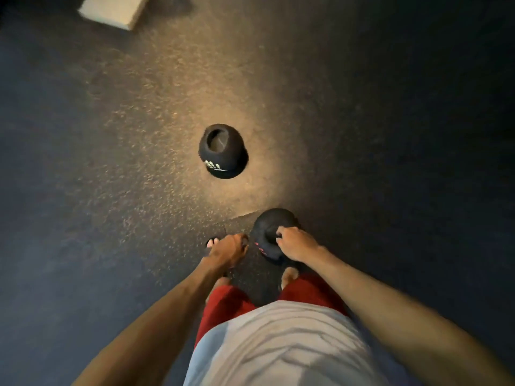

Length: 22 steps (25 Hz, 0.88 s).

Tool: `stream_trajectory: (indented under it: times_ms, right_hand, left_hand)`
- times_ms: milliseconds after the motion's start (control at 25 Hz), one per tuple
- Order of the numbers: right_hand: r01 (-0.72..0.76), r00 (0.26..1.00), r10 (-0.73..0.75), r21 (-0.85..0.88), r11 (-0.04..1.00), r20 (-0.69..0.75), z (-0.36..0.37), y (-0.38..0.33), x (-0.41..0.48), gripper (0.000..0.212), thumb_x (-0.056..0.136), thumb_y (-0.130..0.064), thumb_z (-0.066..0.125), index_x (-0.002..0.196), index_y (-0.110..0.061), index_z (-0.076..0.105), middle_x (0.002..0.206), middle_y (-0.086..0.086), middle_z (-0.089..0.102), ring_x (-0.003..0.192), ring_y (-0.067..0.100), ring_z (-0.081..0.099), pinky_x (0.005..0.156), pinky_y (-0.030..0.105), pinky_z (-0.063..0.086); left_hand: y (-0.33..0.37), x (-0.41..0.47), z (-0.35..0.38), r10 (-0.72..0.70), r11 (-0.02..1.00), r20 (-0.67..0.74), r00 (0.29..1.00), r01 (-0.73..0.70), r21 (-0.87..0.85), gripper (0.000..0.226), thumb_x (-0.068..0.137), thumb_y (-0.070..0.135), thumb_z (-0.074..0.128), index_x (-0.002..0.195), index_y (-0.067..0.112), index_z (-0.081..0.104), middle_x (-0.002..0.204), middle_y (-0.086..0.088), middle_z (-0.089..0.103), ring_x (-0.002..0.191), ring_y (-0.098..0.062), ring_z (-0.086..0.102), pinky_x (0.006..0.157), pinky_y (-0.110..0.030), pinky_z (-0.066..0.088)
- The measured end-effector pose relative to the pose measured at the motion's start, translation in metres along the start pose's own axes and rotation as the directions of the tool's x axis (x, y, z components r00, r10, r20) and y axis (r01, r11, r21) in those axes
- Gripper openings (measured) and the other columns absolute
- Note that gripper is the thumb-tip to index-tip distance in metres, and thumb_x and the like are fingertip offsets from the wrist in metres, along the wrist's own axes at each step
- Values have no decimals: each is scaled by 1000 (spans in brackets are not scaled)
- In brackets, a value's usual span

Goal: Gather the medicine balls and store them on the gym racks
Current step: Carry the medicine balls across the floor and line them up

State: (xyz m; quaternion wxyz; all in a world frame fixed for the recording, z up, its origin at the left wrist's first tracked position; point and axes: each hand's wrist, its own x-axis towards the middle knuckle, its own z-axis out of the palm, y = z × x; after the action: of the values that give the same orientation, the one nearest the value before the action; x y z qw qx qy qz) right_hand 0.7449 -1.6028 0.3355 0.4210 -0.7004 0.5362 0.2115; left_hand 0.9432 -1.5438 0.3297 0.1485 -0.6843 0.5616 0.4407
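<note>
Looking straight down here: the right hand (295, 243) has its fingers (280, 234) curled into the round dimple on top of a black round medicine ball with pink markings (271, 220). That ball is right in front of the person's feet, over the dark speckled rubber floor (111, 162). Honestly can't tell if it's resting on the floor or already a bit off it.

The left hand (230, 249) is at the ball's left side with its fingers bent. It's blurry though, so I can't tell whether it's gripping the ball or just next to it.

The other one, a black round medicine ball with white lettering (223, 151), lies on the floor further ahead, well apart from both hands, dimple facing up. No racks anywhere in view, just a pale flat block (114, 9) in the top left corner.

What I'd worry about:

- **Weak grip:** A few fingers hooked in a dimple looks like a weak hold for something that's probably heavy. If the left hand doesn't get properly under or around the ball, it could roll off the fingers and drop.
- **Toes in the way:** The toes (213, 242) are just beside the left hand, so they're in the firing line if it does drop.
- **Tripping:** The second ball sits pretty much straight ahead. It's black on a dark floor in dim light, so walking forward with arms full could mean tripping over it.
</note>
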Motion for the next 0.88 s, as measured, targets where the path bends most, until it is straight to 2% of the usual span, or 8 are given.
stream_trajectory:
  times_ms: [240, 320, 360, 400, 480, 560, 760, 880]
  right_hand:
    - [-339, 926, 369, 245, 908, -84, 41, -21, 6, 32, 101, -24, 44, 125, -9, 58, 130, 21, 61, 119, 40, 60, 93, 43, 48]
    - [-407, 880, 465, 354, 842, -92, 55, -31, 10, 27, 100, -24, 46, 119, -10, 58, 126, 23, 63, 116, 41, 61, 91, 45, 48]
    - [-425, 861, 500, 406, 809, -93, 64, -35, 16, 25, 99, -23, 47, 117, -10, 58, 123, 23, 64, 115, 41, 61, 90, 44, 48]
    - [-436, 847, 523, 442, 784, -91, 75, -36, 25, 22, 98, -22, 48, 114, -10, 58, 121, 22, 65, 114, 41, 62, 89, 43, 48]
    - [-456, 823, 562, 497, 738, -80, 99, -36, 46, 22, 97, -24, 52, 115, -12, 58, 122, 19, 65, 116, 38, 60, 92, 43, 47]
    - [-480, 789, 609, 532, 698, -88, 133, -30, 78, 32, 98, -30, 52, 125, -15, 56, 131, 15, 59, 127, 34, 51, 102, 46, 42]
    - [-540, 692, 712, 569, 621, -120, 234, 6, 173, 55, 94, -42, 56, 144, -23, 42, 148, 13, 41, 140, 33, 32, 112, 48, 31]
    - [-558, 660, 743, 589, 584, -111, 293, 36, 239, 82, 91, -50, 62, 157, -25, 19, 160, 20, 18, 149, 39, 17, 120, 53, 20]
  left_hand:
    - [-11, 68, -42, 305, 872, 262, 916, -379, 311, 38, 105, 27, 43, 133, 3, 54, 130, -25, 60, 119, -41, 58, 97, -46, 43]
    - [-12, 85, -50, 395, 841, 254, 883, -459, 285, 40, 107, 27, 37, 128, 1, 58, 118, -26, 65, 107, -42, 64, 87, -46, 49]
    - [-10, 98, -51, 386, 796, 362, 849, -504, 334, 46, 109, 29, 30, 117, -1, 65, 103, -26, 67, 93, -41, 69, 75, -44, 54]
    - [-12, 112, -49, 419, 686, 382, 824, -563, 461, 53, 110, 31, 26, 108, 0, 69, 94, -24, 66, 84, -39, 71, 66, -40, 56]
    - [-11, 131, -44, 473, 528, 378, 796, -599, 602, 45, 107, 34, 34, 128, 6, 61, 125, -24, 59, 117, -37, 61, 92, -43, 51]
    - [-20, 163, -19, 404, 430, 485, 775, -629, 648, 49, 103, 37, 43, 147, 17, 43, 153, -18, 35, 144, -34, 32, 115, -50, 31]
    - [-50, 264, 62, 471, 366, 518, 714, -693, 621, 58, 100, 42, 51, 150, 20, 33, 155, -16, 31, 143, -34, 30, 116, -48, 29]
    - [-73, 335, 116, 445, 421, 512, 735, -676, 605, 73, 96, 44, 59, 156, 24, 23, 158, -17, 26, 145, -34, 29, 117, -47, 30]
